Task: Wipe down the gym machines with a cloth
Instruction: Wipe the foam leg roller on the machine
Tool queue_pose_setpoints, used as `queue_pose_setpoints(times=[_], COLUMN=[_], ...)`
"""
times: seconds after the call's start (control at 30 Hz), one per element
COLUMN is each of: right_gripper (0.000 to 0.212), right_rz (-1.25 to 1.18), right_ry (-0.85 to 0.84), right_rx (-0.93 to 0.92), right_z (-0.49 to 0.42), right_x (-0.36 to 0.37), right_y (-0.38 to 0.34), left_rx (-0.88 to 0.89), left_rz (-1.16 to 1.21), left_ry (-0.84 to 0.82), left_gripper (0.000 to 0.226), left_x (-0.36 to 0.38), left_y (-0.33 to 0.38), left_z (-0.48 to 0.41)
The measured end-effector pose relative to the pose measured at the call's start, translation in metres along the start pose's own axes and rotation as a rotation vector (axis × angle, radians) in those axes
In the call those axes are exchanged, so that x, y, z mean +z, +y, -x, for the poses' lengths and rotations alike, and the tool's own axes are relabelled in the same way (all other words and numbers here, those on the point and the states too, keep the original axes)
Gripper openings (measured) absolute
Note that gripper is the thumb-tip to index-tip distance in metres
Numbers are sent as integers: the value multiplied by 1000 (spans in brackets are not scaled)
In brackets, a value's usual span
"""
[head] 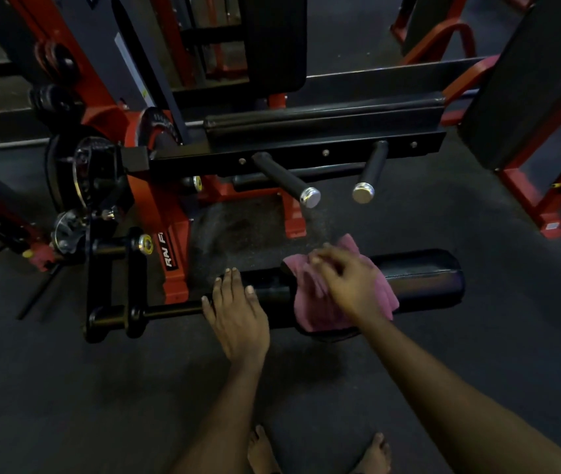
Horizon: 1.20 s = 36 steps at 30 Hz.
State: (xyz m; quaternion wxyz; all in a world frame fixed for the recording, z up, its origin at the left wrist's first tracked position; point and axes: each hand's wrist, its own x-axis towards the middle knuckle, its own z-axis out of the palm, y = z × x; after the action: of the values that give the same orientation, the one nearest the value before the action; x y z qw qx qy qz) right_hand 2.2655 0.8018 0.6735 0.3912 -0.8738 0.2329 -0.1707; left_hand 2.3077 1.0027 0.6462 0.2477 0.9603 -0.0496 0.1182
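Pink cloth [309, 302] lies under the blurred right hand [350, 282], its grip unreadable, on a black roller pad [422, 282] the left hand [238, 316] steadies with flat fingers; handle bars [285, 179] beyond the fingertips likely await wiping.

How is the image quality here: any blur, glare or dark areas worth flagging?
Head view: dim overall, the black roller pad nearly merging with the dark floor; right hand motion-blurred over the pink cloth, left hand sharp on the pad; small glare on the chrome bar ends; wide-angle bending toward the edges.
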Motion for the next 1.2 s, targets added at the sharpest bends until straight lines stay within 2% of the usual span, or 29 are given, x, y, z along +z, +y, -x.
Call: queue_pose_setpoints(times=[0.07, 0.1, 0.17, 0.23, 0.33, 0.43, 0.5, 0.6, 0.67, 0.73, 0.83, 0.9, 0.93, 1.03, 1.07, 1.2], right_gripper=[33, 40, 54, 58, 55, 51, 50, 53, 54, 54, 57, 58, 58, 57, 57, 53], right_rz=[36, 106, 267, 390, 420, 431, 432, 439, 436, 440, 432, 437, 439, 446, 447, 451], right_ry=[357, 441, 353, 236, 242, 283, 281, 254, 251, 268, 256, 241, 239, 256, 261, 241], right_rx=[100, 228, 409, 374, 321, 337, 341, 337, 334, 327, 327, 329, 331, 346, 347, 329], right_z=[-8, -10, -11, -5, 0, -2, -2, -1, -2, -3, 1, 1, 0, -2, -2, 2], right_x=[-26, -36, -52, -49, -42, -40, -41, -42, -43, -44, -45, -45, -45, -44, -43, -44], right_y=[30, 46, 79, 104, 115, 111, 110, 110, 109, 107, 108, 108, 107, 106, 106, 109], left_rx=[37, 88, 178, 199, 163, 217, 218, 93, 48, 155, 448, 539, 513, 222, 224, 616], left_rz=[29, 41, 63, 13, -164, -166, -173, -155, -171, -216, -212, -250, -281, -294, -283, -231], left_ry=[51, 50, -21, -185, -367, -317, -296, -288, -299, -330, -381, -456, -453, -384, -374, -434], left_gripper=[47, 44, 41, 48, 61, 54, 63, 85, 76, 64, 64, 62, 60, 51, 50, 56], left_x=[6, 8, 19, 34, 62, 68, 63, 60, 60, 56, 46, 44, 46, 54, 57, 51], left_y=[43, 68, 129, 176, 191, 160, 144, 147, 157, 158, 124, 108, 110, 150, 160, 117], left_z=[4, 9, 23, 37, 47, 45, 43, 33, 23, 17, 13, -1, -6, 0, 9, 5])
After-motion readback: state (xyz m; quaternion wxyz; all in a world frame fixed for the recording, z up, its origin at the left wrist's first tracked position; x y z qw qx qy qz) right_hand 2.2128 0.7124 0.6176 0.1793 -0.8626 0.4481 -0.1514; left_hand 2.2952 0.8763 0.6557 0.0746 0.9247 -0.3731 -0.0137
